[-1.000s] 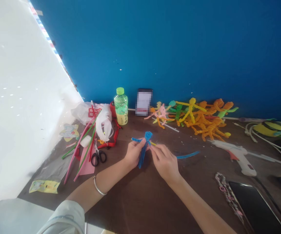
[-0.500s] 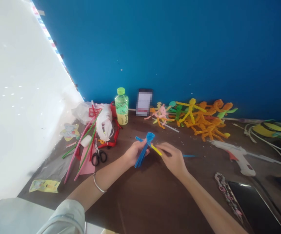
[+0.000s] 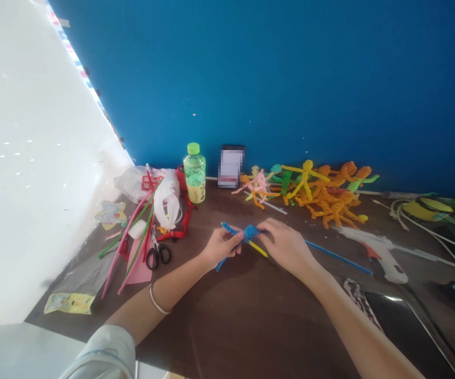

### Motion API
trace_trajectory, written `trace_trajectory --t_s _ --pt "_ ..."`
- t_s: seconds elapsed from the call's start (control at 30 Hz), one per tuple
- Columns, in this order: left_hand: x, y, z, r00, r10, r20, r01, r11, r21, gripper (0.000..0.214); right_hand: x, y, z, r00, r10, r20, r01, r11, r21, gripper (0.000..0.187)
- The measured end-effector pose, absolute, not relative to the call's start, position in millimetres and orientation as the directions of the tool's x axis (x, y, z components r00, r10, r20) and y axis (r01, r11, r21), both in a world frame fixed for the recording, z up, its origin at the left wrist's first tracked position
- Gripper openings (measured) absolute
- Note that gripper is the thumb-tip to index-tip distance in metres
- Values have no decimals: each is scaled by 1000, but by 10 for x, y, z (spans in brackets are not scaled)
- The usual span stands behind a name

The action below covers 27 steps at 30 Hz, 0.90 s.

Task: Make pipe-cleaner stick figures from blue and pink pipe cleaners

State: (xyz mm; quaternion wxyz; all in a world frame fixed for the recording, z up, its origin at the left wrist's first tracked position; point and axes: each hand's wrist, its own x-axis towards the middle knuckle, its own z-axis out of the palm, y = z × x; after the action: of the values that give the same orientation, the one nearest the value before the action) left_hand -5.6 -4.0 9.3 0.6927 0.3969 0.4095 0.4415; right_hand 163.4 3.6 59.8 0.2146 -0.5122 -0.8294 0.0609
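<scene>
Blue figure [image 3: 250,232] pinched in left hand [image 3: 221,247]; right hand [image 3: 286,245] against its right side.

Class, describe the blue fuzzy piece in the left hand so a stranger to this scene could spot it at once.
Find the blue wall, then the brown table in front of it. Above its middle, look between the left hand and right hand. The fuzzy piece there is blue with a yellow stem jutting out, unlike the orange figures by the wall.
</scene>
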Motion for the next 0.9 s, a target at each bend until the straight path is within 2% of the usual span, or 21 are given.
trace_trajectory --t_s 0.17,0.3,0.47,0.67,0.77,0.9 --pt "-12 -57 84 176 972 -154 -282 200 938 42 1535 -50 539 -259 885 387 890 375 -261 9" --pt "16 -62 62 120 981 -150 -371 184 910 43 1431 -129 474 -220 855 469 906 358 -227 10" --pt "18 -64 48 88 980 -180 -491 200 848 42 1312 -210 402 -284 746 603 888 441 -127 17" --pt "-11 -53 80 47 968 -247 -587 227 777 38 1313 -306 309 -428 638 640 820 572 -20 16" --pt "-32 -38 73 93 960 -262 -623 262 737 34 1342 -317 237 -470 611 637 775 631 -34 21" --pt "-71 -15 39 178 933 -314 -678 347 648 26 1381 -277 152 -416 640 646 784 612 -102 26"
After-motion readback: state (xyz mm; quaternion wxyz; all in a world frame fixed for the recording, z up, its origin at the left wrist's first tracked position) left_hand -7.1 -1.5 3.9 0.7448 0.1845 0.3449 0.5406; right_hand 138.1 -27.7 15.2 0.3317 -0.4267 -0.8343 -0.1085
